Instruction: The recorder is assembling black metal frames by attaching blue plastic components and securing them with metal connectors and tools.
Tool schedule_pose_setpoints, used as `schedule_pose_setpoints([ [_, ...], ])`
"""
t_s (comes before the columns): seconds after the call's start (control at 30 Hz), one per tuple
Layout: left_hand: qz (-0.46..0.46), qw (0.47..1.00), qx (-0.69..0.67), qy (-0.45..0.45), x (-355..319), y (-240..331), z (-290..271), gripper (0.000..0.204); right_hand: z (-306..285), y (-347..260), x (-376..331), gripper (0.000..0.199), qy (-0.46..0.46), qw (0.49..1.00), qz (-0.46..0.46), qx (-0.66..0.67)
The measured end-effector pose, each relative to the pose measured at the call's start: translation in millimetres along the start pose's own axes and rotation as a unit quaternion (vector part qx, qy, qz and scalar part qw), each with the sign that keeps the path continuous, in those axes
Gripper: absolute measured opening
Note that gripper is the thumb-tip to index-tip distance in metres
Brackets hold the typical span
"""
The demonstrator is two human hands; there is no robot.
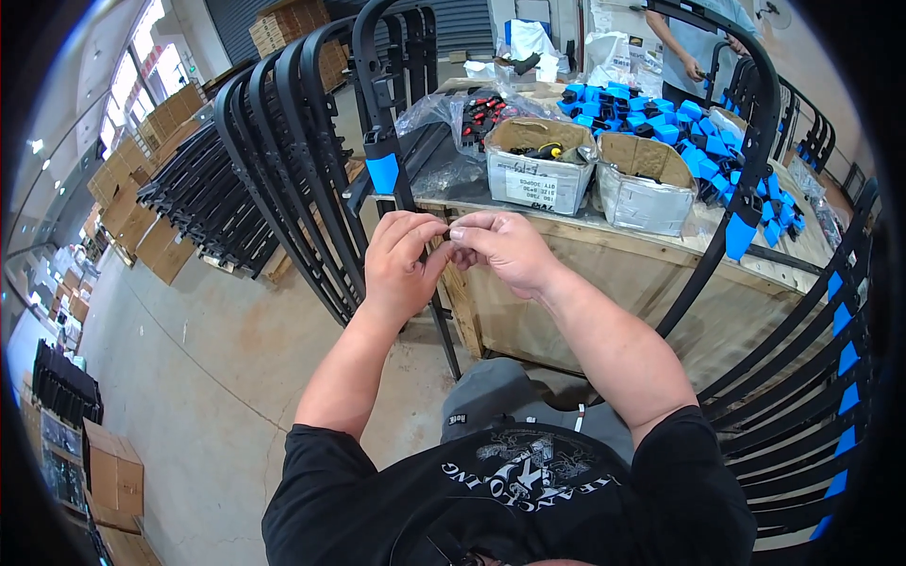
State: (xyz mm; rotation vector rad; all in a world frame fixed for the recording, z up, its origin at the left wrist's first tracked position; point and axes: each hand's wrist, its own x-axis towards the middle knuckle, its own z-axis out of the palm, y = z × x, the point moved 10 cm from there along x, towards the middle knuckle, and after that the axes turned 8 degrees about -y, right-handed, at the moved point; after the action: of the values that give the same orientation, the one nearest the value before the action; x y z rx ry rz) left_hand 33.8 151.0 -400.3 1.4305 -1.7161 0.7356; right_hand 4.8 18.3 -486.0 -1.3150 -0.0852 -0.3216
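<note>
My left hand [404, 262] and my right hand [510, 250] meet in front of the bench, fingertips pinched together. Something small and dark seems to sit between them, too hidden to name. Close by stands a black tubular frame [766, 104], bent like a U, with a blue plastic piece [382, 174] on its left leg and another blue piece [741, 236] on its right leg. Just beyond my hands, an open carton [536, 189] holds dark contents and a yellow-and-black item [547, 151]. A second open carton [647, 206] is beside it.
Loose blue plastic pieces [661, 123] are heaped on the wooden bench [604, 255]. Red-and-black items [483, 115] lie in clear plastic. Black frames [283, 170] stand at left; more [802, 396] fill the right side. Another person [694, 57] works behind the bench.
</note>
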Motion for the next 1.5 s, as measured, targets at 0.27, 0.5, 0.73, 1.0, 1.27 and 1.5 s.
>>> schedule_pose_setpoints([
  [0.27,0.031,0.999,0.015,0.008,0,-2,-6,0.031,9,-5,4,0.022,0.011,1.000,0.028,0.003],
  [0.5,-0.010,1.000,0.022,0.017,7,-21,-19,0.036,14,-38,22,0.021,0.010,0.988,-0.036,-0.150],
  [0.73,-0.265,0.963,0.001,0.046,28,-131,-24,0.055,20,-107,72,0.026,0.135,0.878,-0.197,-0.414],
  [1.0,-0.251,0.968,0.000,0.012,35,-115,-23,0.052,39,-121,95,0.023,0.129,0.794,-0.302,-0.511],
  [1.27,-0.258,0.966,0.006,-0.017,38,-122,-21,0.051,53,-127,99,0.019,0.086,0.720,-0.345,-0.595],
  [1.5,-0.256,0.966,0.022,-0.008,35,-121,-23,0.052,37,-122,114,0.025,0.106,0.824,-0.215,-0.513],
])
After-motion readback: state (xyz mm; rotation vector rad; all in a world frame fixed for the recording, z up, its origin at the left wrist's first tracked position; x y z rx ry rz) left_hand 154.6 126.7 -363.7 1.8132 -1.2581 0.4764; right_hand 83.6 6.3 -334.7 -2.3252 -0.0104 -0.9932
